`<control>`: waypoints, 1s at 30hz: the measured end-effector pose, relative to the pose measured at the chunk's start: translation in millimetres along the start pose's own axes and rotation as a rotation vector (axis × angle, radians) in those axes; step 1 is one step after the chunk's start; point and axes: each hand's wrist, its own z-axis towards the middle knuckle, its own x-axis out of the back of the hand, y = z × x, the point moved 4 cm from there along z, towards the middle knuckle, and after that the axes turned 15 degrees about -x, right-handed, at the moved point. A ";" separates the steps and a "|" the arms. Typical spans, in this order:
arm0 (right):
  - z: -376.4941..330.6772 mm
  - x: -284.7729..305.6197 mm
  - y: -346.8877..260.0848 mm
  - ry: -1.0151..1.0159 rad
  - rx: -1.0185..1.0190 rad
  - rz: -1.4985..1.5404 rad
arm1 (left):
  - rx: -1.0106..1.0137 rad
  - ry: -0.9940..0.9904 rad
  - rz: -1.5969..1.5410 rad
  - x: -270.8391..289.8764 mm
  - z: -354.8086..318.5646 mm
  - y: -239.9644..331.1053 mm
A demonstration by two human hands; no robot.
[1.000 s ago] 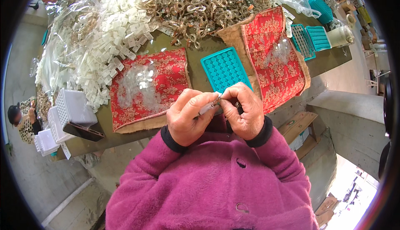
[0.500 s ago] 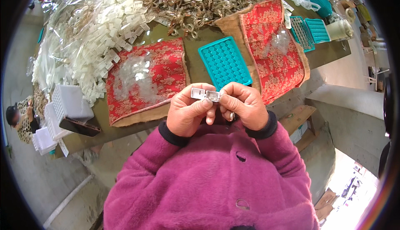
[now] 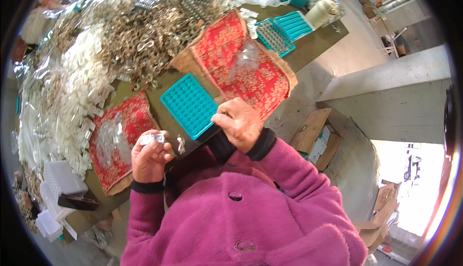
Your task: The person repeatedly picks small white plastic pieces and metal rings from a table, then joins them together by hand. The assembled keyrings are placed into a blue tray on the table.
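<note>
My left hand (image 3: 150, 157) is closed on a small clear plastic clip (image 3: 153, 138), held above the near edge of the table. A small metal piece (image 3: 180, 144) hangs just right of it. My right hand (image 3: 239, 122) has its fingers curled at the front corner of a teal plastic grid tray (image 3: 188, 104); I cannot tell if it pinches anything. A red patterned cloth (image 3: 115, 143) with clear pieces on it lies left of the tray. A second red cloth (image 3: 238, 66) lies to the right.
A heap of white plastic parts (image 3: 82, 97) and a heap of metal rings (image 3: 144, 30) fill the far table. More teal trays (image 3: 282, 30) sit at the far right. White boxes (image 3: 58, 181) and a dark phone (image 3: 77, 202) are at the left. Cardboard boxes (image 3: 316, 133) stand on the floor.
My hands were together in front of my chest on the clip. They have parted: the left keeps the clip, the right has moved to the teal tray. The view has tilted.
</note>
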 end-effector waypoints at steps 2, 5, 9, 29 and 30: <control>-2.1 -1.7 1.6 0.015 0.003 0.015 | -0.022 0.029 -0.031 5.3 1.4 -0.5; 0.4 3.0 -2.5 0.082 0.025 0.072 | -0.046 0.000 -0.054 8.6 3.8 -2.5; 9.7 18.4 -13.5 0.220 0.052 0.118 | -0.079 0.026 0.023 13.7 7.4 -6.2; 100.7 122.1 228.5 0.533 -0.430 -0.691 | -0.088 -0.043 0.022 10.7 11.0 -11.0; 101.6 121.3 233.1 0.558 -0.414 -0.714 | -0.092 -0.021 0.051 12.4 10.5 -10.7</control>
